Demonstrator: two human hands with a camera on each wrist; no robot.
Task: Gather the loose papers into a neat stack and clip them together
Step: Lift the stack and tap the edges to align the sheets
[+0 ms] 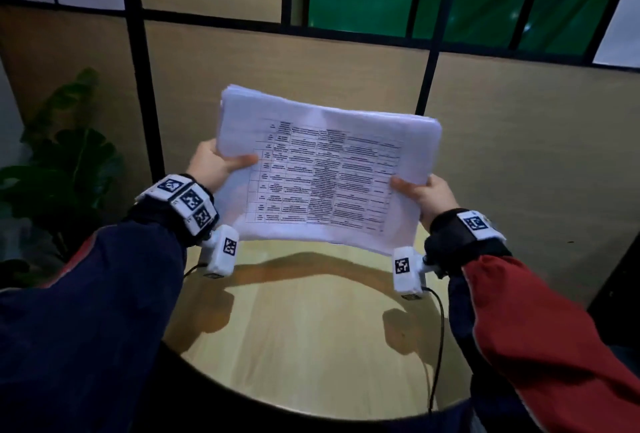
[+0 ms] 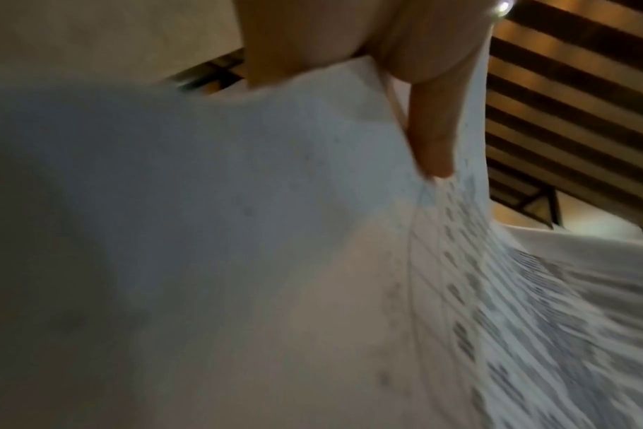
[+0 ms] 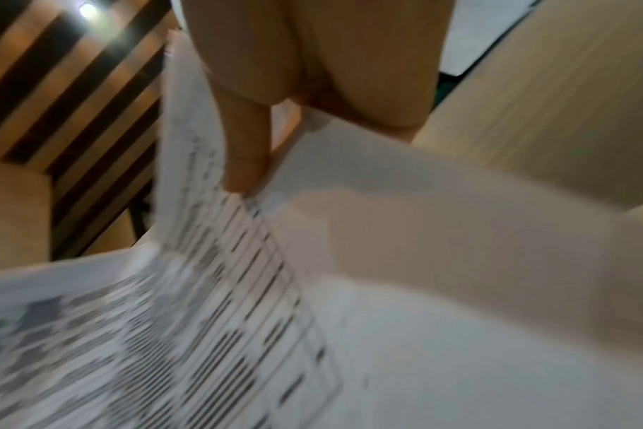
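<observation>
A thick stack of white papers (image 1: 325,169) with a printed table on the top sheet is held in the air above the round table. My left hand (image 1: 221,165) grips its left edge, thumb on top. My right hand (image 1: 420,195) grips the right edge, thumb on top. The stack sags a little between the hands. In the left wrist view the thumb (image 2: 432,139) presses on the papers (image 2: 239,232). The right wrist view shows the thumb (image 3: 246,156) on the papers (image 3: 422,290). No clip is in view.
A round light wooden table (image 1: 311,346) lies below the papers, with the stack's shadow on it. A cable (image 1: 438,346) hangs from my right wrist over the table. A potted plant (image 1: 65,155) stands at the left. Beige partition panels (image 1: 519,155) stand behind.
</observation>
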